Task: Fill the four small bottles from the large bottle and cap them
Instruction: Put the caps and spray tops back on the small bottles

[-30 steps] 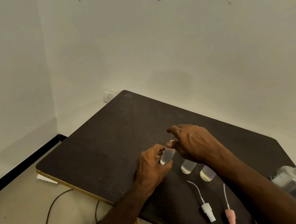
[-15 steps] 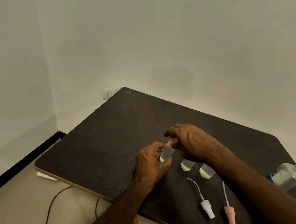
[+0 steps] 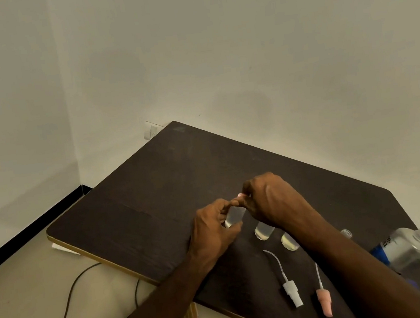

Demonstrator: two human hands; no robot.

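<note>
The left hand (image 3: 213, 231) is wrapped around a small bottle (image 3: 233, 215) near the table (image 3: 135, 208) centre, its axis tilted up-right. At its mouth, right hand (image 3: 270, 201) fingers pinch a pink cap (image 3: 240, 195). Two caps lie near.

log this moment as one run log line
left hand: holds small bottle | right hand: fitting pink cap | white cap, second pink cap: on table
</note>
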